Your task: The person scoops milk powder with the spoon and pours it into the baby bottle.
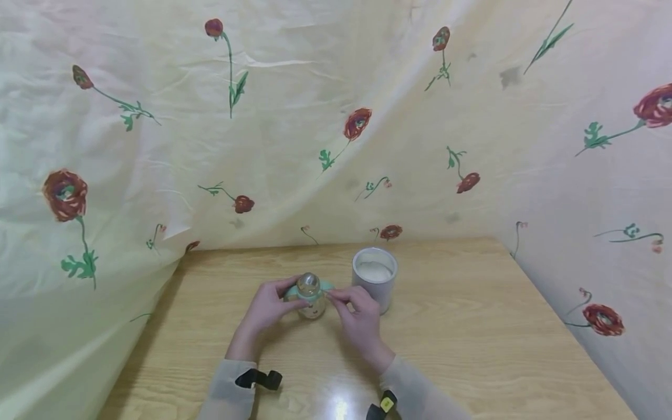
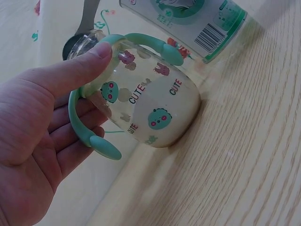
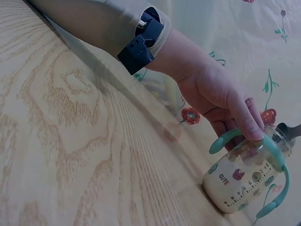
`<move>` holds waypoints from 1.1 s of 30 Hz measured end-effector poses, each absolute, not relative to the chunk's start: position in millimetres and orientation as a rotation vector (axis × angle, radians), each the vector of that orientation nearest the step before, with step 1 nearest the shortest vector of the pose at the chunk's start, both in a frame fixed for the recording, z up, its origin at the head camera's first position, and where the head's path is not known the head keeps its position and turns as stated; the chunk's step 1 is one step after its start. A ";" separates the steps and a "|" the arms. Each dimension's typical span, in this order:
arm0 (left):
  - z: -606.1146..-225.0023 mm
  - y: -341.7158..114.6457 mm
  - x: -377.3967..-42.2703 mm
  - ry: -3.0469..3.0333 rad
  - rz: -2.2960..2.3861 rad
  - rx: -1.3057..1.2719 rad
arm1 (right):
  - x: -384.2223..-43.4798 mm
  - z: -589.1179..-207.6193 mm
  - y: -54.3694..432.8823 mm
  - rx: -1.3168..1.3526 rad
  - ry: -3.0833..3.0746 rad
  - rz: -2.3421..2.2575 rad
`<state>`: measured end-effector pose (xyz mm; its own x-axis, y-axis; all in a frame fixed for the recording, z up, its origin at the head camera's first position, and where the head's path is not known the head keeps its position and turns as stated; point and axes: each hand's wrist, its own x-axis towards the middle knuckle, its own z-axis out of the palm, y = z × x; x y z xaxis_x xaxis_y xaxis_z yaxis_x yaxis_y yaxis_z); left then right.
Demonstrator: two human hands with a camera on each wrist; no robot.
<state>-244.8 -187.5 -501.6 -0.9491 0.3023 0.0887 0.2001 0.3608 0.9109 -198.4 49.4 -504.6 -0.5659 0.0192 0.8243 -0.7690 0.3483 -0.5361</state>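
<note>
A clear baby bottle (image 2: 155, 103) with mint-green handles and printed cartoon faces stands on the table, pale content in its lower part. My left hand (image 1: 270, 306) grips it near the neck, thumb on one side and fingers on the other; the right wrist view shows this left hand (image 3: 221, 96) too. My right hand (image 1: 359, 318) pinches the thin handle of a dark grey scoop (image 2: 89, 19). The scoop's bowl is at the bottle's mouth; whether it holds anything is hidden. My right hand itself is outside both wrist views.
Just behind my right hand stands an open can (image 1: 385, 294) with whitish powder inside; its barcode and green base band show in the left wrist view. The wooden table (image 1: 472, 338) ends at a flower-printed cloth (image 1: 294, 163) hanging behind and at both sides.
</note>
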 end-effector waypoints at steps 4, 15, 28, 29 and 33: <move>-501.7 -187.6 -243.7 2.505 1.663 0.445 | -196.9 -504.0 49.3 0.666 -1.844 1.294; -496.9 -185.6 -246.0 2.536 1.639 0.448 | -195.3 -498.3 48.3 0.599 -1.883 1.336; -496.7 -186.3 -243.4 2.538 1.623 0.386 | -194.4 -497.5 49.0 0.552 -1.930 1.441; -496.8 -186.3 -243.3 2.541 1.625 0.392 | -194.4 -497.0 48.9 0.547 -1.929 1.453; -498.3 -186.5 -243.3 2.548 1.617 0.394 | -192.8 -495.5 48.2 0.542 -1.909 1.460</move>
